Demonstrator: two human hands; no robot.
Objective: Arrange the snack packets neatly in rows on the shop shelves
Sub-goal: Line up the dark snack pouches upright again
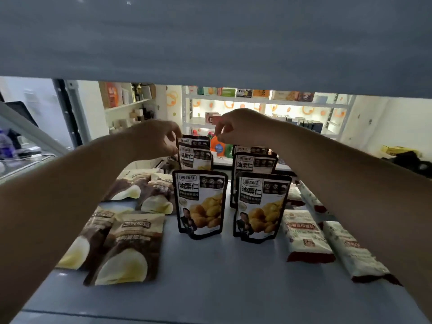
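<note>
My left hand (161, 142) was curled round the top left corner of the back packet (195, 139), and it looked like a pinch. My right hand (233, 127) had its fingers bunched up just beside the other top corner, but I could not tell if they touched it. I think the job here was to stand that packet up straight behind its friends. To do it well, I should hold both top corners, keep it level, and set it right in line without bumping the one in front. The shelf (210, 277) held two rows of standing chestnut packets (199, 204), one row on the left and one near it on the right, all facing me. Brown packets (126, 249) lay flat on the left side, some on top of others. White packets (306, 235) with red ends lay flat on the right side.
</note>
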